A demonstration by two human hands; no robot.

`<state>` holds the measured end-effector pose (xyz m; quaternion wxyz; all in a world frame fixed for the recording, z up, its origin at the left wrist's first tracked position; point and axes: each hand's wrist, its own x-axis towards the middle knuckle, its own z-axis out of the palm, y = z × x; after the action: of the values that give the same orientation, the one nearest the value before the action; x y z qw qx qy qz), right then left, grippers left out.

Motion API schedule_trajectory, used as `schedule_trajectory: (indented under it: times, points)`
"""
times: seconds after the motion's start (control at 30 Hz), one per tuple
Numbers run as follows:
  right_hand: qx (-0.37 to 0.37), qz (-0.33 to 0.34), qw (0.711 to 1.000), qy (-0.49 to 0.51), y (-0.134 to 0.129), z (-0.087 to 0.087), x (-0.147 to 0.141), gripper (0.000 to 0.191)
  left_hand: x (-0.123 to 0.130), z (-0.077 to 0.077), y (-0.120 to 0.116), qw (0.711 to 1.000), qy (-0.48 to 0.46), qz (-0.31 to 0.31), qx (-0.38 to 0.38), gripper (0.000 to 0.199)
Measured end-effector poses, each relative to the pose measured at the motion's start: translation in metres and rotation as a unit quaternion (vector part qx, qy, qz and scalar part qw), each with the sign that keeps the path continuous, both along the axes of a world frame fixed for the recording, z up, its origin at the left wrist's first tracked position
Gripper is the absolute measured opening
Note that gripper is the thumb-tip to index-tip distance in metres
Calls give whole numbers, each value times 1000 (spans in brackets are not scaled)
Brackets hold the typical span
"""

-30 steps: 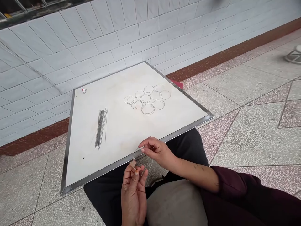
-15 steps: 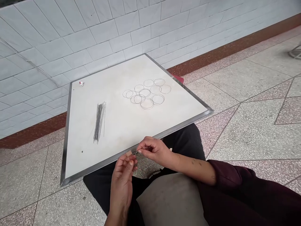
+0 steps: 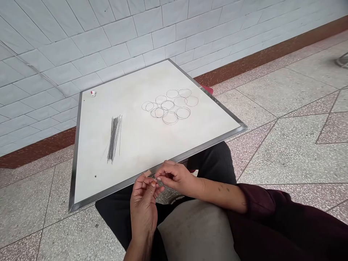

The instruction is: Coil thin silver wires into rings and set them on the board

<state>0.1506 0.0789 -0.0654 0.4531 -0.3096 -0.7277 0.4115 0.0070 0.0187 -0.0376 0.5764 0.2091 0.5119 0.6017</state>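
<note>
Both hands meet over my lap at the table's near edge, pinching one thin wire (image 3: pixel 156 178). My left hand (image 3: pixel 144 203) has thumb and fingers closed on it. My right hand (image 3: pixel 178 178) grips it between thumb and forefinger, close beside the left fingertips; most of the wire is hidden by the fingers. On the white table (image 3: pixel 141 145) lies a bundle of straight dark wires (image 3: pixel 114 139), to the left. Several thin wire rings (image 3: pixel 168 105) overlap one another farther back, right of the bundle.
A metal trim (image 3: pixel 206 145) edges the table. A small white and red object (image 3: pixel 93 94) sits near its far left corner. Behind stands a white tiled wall (image 3: pixel 146 30). Something red (image 3: pixel 208 90) shows past the table's right side. Speckled tiles cover the floor (image 3: pixel 296 145).
My hands have come closer together, the right one moving slightly left and down towards the left fingertips. Less of the wire shows now. The rings and the bundle lie as before.
</note>
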Motion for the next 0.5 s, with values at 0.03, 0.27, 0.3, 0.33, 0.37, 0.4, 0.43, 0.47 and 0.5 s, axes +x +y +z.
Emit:
schedule_trajectory:
  times: [0.03,0.27,0.3,0.33,0.37,0.4,0.43,0.47,0.5]
  points:
    - [6,-2,1000,-2,0,0,0,9,1,0,0,1000,-5,-2,-1,22]
    - [13,0,1000,-1,-2,-2,0,12,2,1,0,1000,-22,-11,-10,21]
    - [11,-1,1000,0,-2,-3,0,12,2,1,0,1000,-22,-13,-11,22]
    - [10,0,1000,1,-3,-3,0,11,2,2,0,1000,-23,-15,-11,22]
    - [8,0,1000,-1,-3,-3,1,11,2,2,0,1000,-24,-17,-10,21]
    - [7,3,1000,-4,-3,-3,1,11,1,2,0,999,-25,-18,-11,20]
    - [7,7,1000,-8,-3,-2,2,11,1,2,0,999,-24,-18,-12,20]
    - [8,12,1000,-13,-2,-2,2,12,1,2,0,999,-24,-17,-14,20]
    - [13,19,1000,-17,-2,-2,3,13,1,2,0,999,-23,-15,-17,21]
